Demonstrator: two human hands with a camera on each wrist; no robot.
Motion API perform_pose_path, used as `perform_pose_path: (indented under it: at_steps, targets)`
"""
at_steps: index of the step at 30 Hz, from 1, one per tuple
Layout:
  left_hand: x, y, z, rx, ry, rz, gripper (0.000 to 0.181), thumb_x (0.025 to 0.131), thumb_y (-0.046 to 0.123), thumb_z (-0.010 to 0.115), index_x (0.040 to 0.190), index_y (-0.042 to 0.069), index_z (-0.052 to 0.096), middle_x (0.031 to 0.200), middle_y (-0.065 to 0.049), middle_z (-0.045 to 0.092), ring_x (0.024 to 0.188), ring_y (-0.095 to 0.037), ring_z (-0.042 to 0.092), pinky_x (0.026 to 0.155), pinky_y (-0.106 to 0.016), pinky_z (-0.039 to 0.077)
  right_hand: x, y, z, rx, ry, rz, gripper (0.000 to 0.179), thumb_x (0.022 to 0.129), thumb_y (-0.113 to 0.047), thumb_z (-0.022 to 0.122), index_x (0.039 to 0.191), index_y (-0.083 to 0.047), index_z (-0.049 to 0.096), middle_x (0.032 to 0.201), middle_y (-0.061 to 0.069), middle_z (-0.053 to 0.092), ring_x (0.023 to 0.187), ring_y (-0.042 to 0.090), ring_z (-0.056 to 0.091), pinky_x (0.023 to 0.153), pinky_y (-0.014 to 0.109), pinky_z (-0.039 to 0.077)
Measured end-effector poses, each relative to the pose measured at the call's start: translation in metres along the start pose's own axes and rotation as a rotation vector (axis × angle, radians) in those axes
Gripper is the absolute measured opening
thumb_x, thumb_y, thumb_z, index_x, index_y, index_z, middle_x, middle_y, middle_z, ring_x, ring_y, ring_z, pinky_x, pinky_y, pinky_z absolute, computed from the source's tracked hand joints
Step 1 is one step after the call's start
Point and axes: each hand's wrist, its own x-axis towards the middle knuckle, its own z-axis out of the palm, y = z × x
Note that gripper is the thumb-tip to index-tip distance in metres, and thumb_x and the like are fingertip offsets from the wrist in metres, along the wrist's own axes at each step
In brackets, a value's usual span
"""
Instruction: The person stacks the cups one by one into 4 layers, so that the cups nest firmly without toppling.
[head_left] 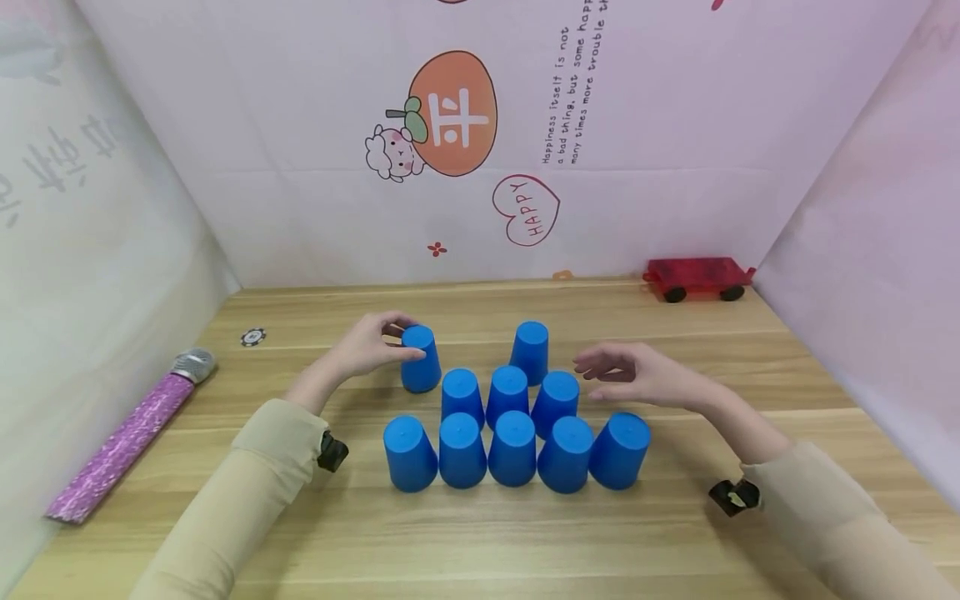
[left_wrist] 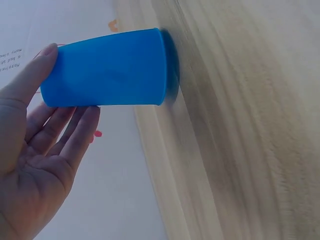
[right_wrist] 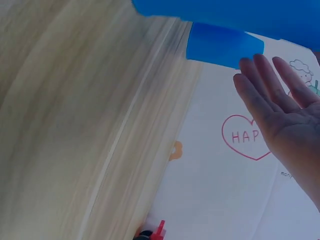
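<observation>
My left hand [head_left: 375, 343] grips an upside-down blue cup [head_left: 422, 367] near its narrow end, thumb on one side and fingers on the other. In the left wrist view the cup's wide rim is at or just above the wooden table; I cannot tell whether it touches. Another upside-down blue cup [head_left: 531, 354] stands at the back, to the right. Beside it, my right hand [head_left: 637, 375] hovers with loosely bent fingers and nothing in them. Three cups form a middle row [head_left: 509, 396], and several more make a front row [head_left: 513, 454], standing side by side.
A pink glittery microphone [head_left: 131, 442] lies along the table's left side, with a poker chip [head_left: 253, 337] farther back. A red toy wagon [head_left: 697, 277] sits at the back right corner. Printed white cloth [head_left: 300, 167] walls off the back and sides.
</observation>
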Motion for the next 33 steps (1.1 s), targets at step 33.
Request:
perform_pose_path:
  at_steps: [33]
  targets:
    - [0.048,0.042,0.038,-0.029,-0.166,0.126,0.048,0.083,0.027,0.073,0.124,0.009,0.057,0.123,-0.009,0.061,0.115,-0.028,0.058,0.093,-0.041,0.053,0.013,-0.011,0.027,-0.039,0.013,-0.053,0.048,0.085,-0.016,0.069,0.127,-0.001,0.051,0.120,0.017,0.062,0.110,0.033,0.060,0.091,0.050,0.052]
